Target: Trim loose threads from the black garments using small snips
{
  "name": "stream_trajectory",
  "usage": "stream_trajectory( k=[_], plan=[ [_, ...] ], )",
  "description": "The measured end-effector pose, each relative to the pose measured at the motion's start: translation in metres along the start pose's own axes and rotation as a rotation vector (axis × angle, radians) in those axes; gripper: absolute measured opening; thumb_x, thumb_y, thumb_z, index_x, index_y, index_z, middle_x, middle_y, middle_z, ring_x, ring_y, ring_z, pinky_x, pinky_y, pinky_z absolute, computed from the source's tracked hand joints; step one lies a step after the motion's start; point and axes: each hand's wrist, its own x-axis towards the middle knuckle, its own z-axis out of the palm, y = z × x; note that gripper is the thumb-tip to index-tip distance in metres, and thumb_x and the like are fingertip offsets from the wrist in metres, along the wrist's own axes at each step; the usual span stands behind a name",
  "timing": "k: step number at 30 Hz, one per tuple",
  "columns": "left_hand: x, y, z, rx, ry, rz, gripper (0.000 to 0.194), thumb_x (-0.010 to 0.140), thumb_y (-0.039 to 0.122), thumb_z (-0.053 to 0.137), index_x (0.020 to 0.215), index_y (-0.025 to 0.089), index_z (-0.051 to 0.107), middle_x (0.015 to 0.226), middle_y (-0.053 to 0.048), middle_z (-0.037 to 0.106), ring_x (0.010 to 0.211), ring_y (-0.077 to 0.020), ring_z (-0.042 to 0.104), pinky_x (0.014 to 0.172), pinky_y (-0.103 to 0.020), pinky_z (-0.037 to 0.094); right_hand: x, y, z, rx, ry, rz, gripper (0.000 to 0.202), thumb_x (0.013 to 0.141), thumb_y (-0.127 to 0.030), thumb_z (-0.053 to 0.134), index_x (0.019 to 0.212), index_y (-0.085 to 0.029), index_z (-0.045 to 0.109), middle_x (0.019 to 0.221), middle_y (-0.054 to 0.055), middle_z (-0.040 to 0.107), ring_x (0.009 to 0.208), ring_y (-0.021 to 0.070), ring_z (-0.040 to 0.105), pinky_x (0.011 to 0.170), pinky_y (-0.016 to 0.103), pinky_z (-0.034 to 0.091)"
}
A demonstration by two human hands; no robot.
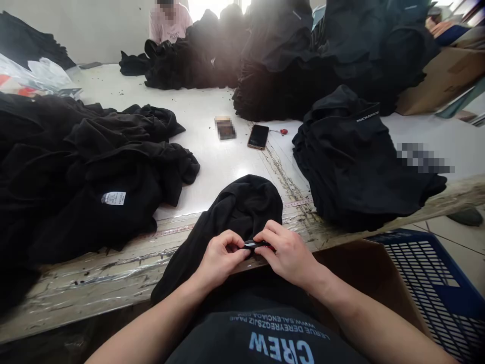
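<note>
A black garment (242, 207) lies over the table's front edge and hangs down toward my lap. My left hand (225, 255) is closed in a pinch at the garment's near edge, where a small pale strip (250, 244) shows. Facing it, my right hand (286, 250) pinches the same dark edge with thumb and fingertips. A speck of red peeks out beneath the right fingers; its kind is hidden. To the left is a loose heap of black garments (94, 151) with a white care label (113, 198). A neater stack of black garments (344, 162) lies to the right.
A phone (258, 137) and a small red object (284, 131) lie mid-table. Tall black garment piles (288, 65) line the back, with a person in a pink shirt (170, 23) behind. A cardboard box (443, 78) and a blue plastic crate (432, 283) stand at right.
</note>
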Motion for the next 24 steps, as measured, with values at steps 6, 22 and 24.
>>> stream_trajectory(
  k=[6,22,24],
  plan=[
    [-0.001,0.002,0.000,-0.006,0.011,0.004,0.013,0.072,0.025,0.066,0.068,0.016,0.058,0.069,0.001,0.055,0.060,-0.0107,0.048,0.056,-0.023,0.038,0.002,0.003,-0.005,0.096,0.046,0.028,0.003,0.081,-0.017,0.061,0.083,-0.019,0.062,0.082,0.002,0.056,0.070,0.0146,0.056,0.065,0.027,0.043],
    [-0.029,0.038,-0.040,0.278,-0.266,0.296,0.018,0.085,0.021,0.055,0.096,0.025,0.069,0.105,-0.002,0.066,0.095,-0.0155,0.061,0.085,-0.024,0.046,0.015,0.023,-0.022,0.116,0.224,0.058,0.005,0.080,-0.015,0.062,0.081,-0.020,0.063,0.079,0.001,0.058,0.073,0.0158,0.056,0.066,0.028,0.044],
    [-0.021,0.045,-0.066,0.265,-0.014,0.259,0.016,0.086,0.027,0.055,0.090,0.023,0.070,0.093,-0.001,0.069,0.086,-0.0153,0.063,0.078,-0.024,0.048,0.020,0.026,-0.028,0.129,0.274,0.081,0.007,0.078,-0.017,0.065,0.084,-0.020,0.064,0.081,0.002,0.059,0.075,0.0166,0.057,0.067,0.029,0.045]
  ],
)
